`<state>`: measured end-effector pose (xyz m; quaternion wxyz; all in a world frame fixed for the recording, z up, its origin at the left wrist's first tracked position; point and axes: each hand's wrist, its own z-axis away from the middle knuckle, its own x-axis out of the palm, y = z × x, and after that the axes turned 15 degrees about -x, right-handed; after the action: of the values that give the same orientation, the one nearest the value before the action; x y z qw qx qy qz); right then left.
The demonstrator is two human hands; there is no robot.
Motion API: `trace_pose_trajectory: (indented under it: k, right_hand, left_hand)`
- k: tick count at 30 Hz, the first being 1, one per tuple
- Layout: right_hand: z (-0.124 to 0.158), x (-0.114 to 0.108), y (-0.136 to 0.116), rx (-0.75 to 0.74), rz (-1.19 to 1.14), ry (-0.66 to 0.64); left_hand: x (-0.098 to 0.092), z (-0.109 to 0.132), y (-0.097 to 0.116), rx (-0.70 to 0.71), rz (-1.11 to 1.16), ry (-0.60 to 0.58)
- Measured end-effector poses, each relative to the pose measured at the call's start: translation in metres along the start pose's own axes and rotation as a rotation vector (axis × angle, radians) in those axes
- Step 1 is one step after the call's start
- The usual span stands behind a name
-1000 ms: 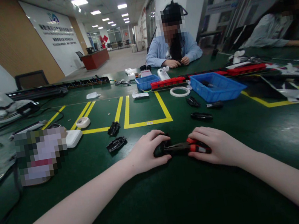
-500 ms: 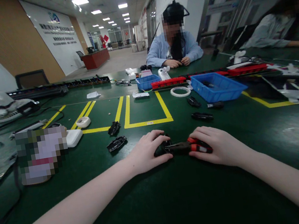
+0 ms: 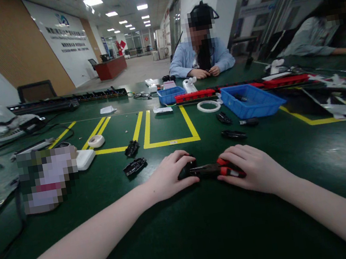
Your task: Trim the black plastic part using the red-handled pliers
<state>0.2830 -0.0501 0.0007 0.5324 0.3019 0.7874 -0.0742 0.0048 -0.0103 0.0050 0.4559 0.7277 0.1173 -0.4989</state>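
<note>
Curled around a small black part (image 3: 186, 169), my left hand (image 3: 172, 174) rests near the middle of the green table (image 3: 190, 232). My fingers cover much of that part, so its exact kind does not show. My right hand (image 3: 249, 167) is closed on the red-handled pliers (image 3: 211, 170), whose dark jaws point left and meet the black part. Two black plastic shell pieces lie left of my left hand, the nearer shell piece (image 3: 135, 166) and the farther shell piece (image 3: 132, 148). Beyond my right hand lies a dark elongated part (image 3: 233, 134).
A large blue bin (image 3: 251, 103) with dark items stands at the back right, near a tape roll (image 3: 209, 106) and a red strip (image 3: 195, 95). A white box (image 3: 85, 159) is on the left. Across the table sits a person in a blue shirt (image 3: 178, 60).
The pliers and my right hand have shifted very slightly left, and the jaws look closer together. My left hand stays nearly in place on the black part.
</note>
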Motion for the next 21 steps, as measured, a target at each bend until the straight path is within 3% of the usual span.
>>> trace_pose_trajectory:
  k: [7, 21]
  right_hand:
    - [-0.0010, -0.0018, -0.0012, -0.032, 0.078, 0.026]
    - [-0.0010, -0.0019, -0.0015, 0.043, 0.028, -0.003]
  left_hand:
    - [-0.0001, 0.0009, 0.0007, -0.001, -0.004, 0.013]
    - [0.0006, 0.0013, 0.0033, -0.046, 0.016, 0.078]
